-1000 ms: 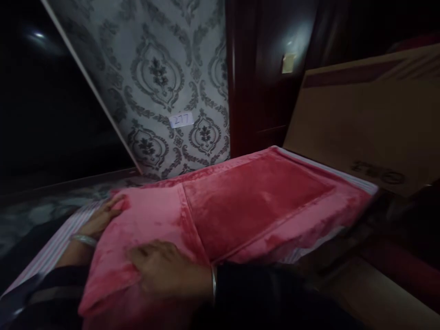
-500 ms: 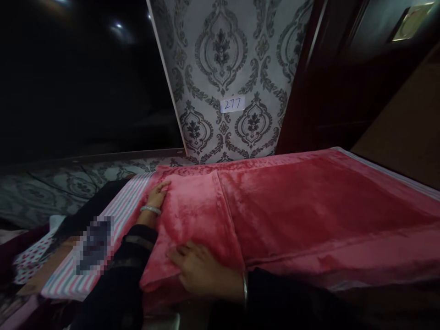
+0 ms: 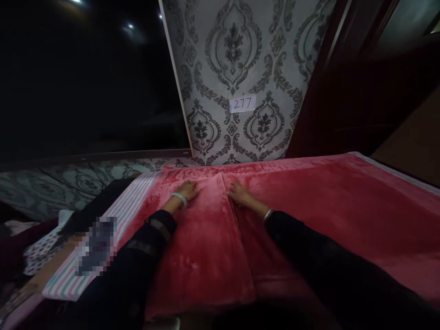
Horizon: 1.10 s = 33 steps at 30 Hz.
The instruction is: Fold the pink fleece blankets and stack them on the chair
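You are touching fuzzy red cloth (image 3: pixel 206 256) that is softly shining. The striped cloth (image 3: pixel 134 201) is looking dull. Your right bangle (image 3: pixel 268 215) is shining like metal. The black screen (image 3: pixel 85 91) is looking glossy.

Red plush cloth (image 3: pixel 343 211): spread out broadly, its pile shading from deep red to pink (the sheen is patchy).
Upper layer (image 3: pixel 202 247): lies over the cloth's left part, mostly flat.
Seamed edge (image 3: pixel 239 229): runs from the far side toward the near side, bounding that layer on the right.
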{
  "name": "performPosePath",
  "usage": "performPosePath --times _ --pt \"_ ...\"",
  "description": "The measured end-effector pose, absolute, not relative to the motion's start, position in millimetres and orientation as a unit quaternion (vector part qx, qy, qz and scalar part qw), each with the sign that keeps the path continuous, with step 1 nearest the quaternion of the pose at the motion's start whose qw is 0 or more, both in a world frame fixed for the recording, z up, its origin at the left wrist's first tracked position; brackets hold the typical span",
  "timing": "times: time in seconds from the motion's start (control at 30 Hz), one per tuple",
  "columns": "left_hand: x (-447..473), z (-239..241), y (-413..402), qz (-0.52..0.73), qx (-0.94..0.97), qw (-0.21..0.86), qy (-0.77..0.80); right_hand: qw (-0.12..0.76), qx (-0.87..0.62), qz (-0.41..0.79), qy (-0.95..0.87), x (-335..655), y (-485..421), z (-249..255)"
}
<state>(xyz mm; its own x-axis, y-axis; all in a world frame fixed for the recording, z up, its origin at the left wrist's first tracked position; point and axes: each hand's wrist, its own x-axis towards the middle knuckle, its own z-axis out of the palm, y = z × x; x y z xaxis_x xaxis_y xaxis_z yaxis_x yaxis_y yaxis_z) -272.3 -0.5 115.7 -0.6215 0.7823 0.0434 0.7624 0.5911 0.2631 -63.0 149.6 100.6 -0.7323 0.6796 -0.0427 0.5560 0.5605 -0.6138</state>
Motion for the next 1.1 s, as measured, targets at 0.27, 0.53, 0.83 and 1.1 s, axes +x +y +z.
performPosePath --times 0.27,0.53,0.83,1.1 --pt "-220.6 78.3 54.3 0.027 0.513 0.052 0.857 0.201 -0.302 0.307 -0.88 -78.7 146.6 47.8" --pt "-216.7 66.4 75.5 -0.004 0.572 0.027 0.82 0.231 -0.281 0.327 -0.872 -65.2 145.5 37.2" --pt "-217.3 77.8 76.0 -0.012 0.569 0.012 0.822 0.267 -0.219 0.322 -0.882 -57.3 136.0 65.4" --pt "-203.3 95.5 58.1 0.019 0.532 0.08 0.843 0.303 -0.396 0.241 -0.832 122.2 213.5 105.9"
